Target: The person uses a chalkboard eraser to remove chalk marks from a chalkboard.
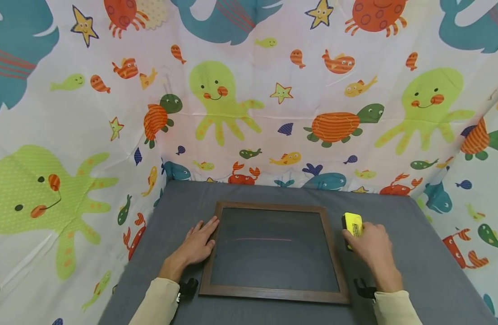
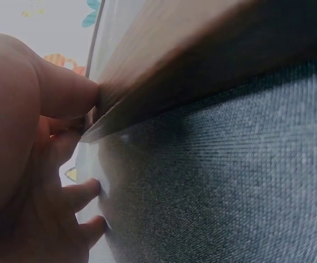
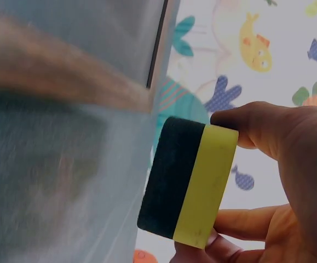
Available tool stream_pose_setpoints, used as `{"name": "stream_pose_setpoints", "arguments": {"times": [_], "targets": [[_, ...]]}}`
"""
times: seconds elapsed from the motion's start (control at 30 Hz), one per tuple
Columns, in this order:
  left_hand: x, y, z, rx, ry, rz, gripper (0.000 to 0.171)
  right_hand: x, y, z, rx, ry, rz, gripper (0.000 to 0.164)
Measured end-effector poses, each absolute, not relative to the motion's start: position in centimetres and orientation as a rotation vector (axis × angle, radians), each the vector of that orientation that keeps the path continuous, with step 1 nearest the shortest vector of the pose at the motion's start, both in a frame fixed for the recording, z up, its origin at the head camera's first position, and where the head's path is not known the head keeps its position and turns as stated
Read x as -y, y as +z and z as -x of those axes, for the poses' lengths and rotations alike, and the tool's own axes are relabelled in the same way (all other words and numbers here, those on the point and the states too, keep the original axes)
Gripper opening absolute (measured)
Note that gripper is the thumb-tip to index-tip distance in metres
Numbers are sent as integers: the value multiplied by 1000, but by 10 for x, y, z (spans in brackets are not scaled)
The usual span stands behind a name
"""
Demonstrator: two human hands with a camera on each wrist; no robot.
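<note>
On my head feed the right hand (image 1: 372,246) pinches a yellow-and-black eraser (image 1: 354,224) between thumb and fingers, to the right of the chalkboard (image 1: 273,266) and near its wooden frame (image 1: 273,294). The eraser's long axis runs roughly along the frame's right side, dark layer facing the table (image 1: 415,257); I can't tell whether it touches down. From that grip, I see the reddish chalk line (image 1: 263,239) off to the left, running crosswise, nearer the left hand (image 1: 198,241), whose spread fingers rest against the frame's left side
</note>
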State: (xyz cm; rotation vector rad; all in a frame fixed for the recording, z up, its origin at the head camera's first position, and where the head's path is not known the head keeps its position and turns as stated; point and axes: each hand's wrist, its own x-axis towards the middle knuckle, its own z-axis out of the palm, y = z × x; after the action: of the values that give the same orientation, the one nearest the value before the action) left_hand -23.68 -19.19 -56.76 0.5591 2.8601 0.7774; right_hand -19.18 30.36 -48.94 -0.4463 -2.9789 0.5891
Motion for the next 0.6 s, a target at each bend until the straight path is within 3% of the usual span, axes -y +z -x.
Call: {"name": "stream_pose_setpoints", "arguments": {"times": [0.37, 0.6], "targets": [[192, -566, 236, -2864, 785, -553, 64, -252, -503, 208, 3031, 591, 325, 72], [191, -569, 235, -2874, 786, -542, 65, -219, -510, 213, 3057, 586, 221, 62]]}}
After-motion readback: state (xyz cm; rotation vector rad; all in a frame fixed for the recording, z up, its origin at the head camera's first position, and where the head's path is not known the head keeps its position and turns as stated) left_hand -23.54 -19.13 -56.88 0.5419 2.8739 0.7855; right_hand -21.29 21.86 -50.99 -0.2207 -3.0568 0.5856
